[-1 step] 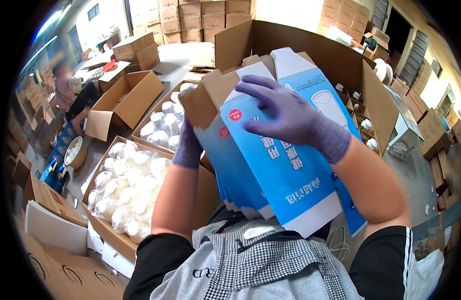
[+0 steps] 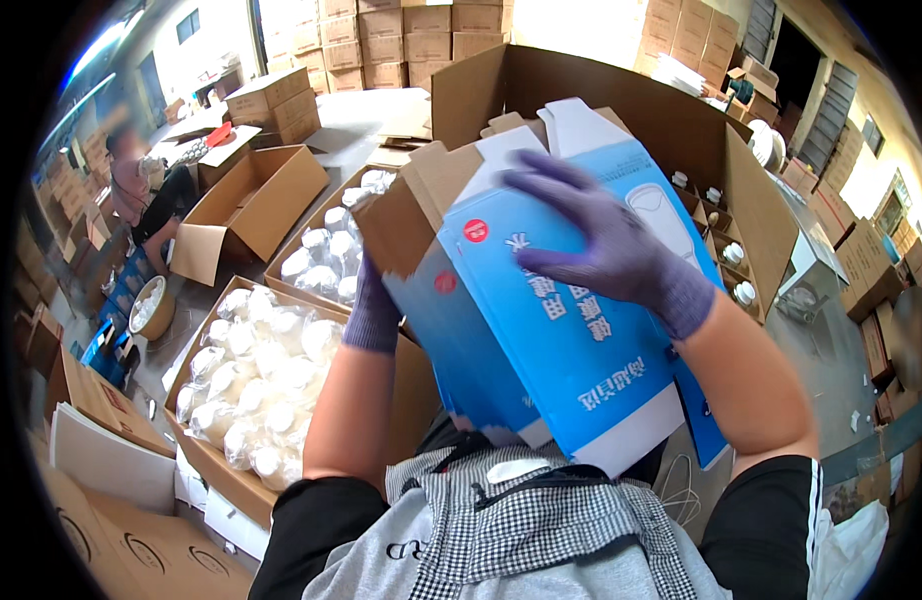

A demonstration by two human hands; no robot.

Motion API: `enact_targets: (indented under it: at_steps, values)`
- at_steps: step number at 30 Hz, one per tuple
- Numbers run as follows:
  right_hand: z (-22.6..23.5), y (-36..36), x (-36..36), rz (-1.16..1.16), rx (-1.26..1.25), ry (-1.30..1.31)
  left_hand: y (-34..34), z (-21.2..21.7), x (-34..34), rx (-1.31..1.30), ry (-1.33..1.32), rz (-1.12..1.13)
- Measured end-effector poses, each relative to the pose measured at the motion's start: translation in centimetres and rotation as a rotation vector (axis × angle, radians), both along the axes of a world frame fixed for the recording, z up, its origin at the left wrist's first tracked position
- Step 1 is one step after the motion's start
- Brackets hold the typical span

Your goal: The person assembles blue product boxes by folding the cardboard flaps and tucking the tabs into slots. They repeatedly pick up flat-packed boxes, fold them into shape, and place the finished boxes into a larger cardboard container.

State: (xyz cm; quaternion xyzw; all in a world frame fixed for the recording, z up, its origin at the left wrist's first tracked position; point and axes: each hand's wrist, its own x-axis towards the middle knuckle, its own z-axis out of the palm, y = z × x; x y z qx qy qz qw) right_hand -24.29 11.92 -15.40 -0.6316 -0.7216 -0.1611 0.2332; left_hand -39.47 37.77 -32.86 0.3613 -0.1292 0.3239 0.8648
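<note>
A blue and white folding carton (image 2: 541,340), still partly flat with its brown inner flaps showing at the top, leans against my chest. My left hand (image 2: 371,312), in a purple glove, grips its left edge from behind. My right hand (image 2: 609,245), also gloved in purple, lies spread across the carton's printed front face and presses on it. Its white bottom flap (image 2: 621,440) hangs open above my checked apron.
Two open brown boxes (image 2: 213,462) (image 2: 326,252) of plastic-wrapped white items sit at my left. A big divided cardboard box (image 2: 681,130) holding white jars stands behind the carton. A person (image 2: 146,195) sits far left among stacked cartons (image 2: 276,105). Flattened boxes (image 2: 101,470) lie at lower left.
</note>
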Motion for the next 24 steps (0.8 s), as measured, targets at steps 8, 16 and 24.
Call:
enact_targets:
  at_steps: [8,16,24]
  values:
    - [-4.6,-4.1,16.9,-0.158,-0.297,1.415,3.3,-8.6,-1.3,0.122,-0.148,0.233]
    - [-7.9,-3.4,15.9,-0.101,-0.371,1.386,-5.4,-4.6,-8.4,0.066,0.035,0.190]
    - [-5.9,-2.5,15.5,-0.086,-0.224,1.497,-6.2,0.7,-3.9,0.377,0.502,0.713]
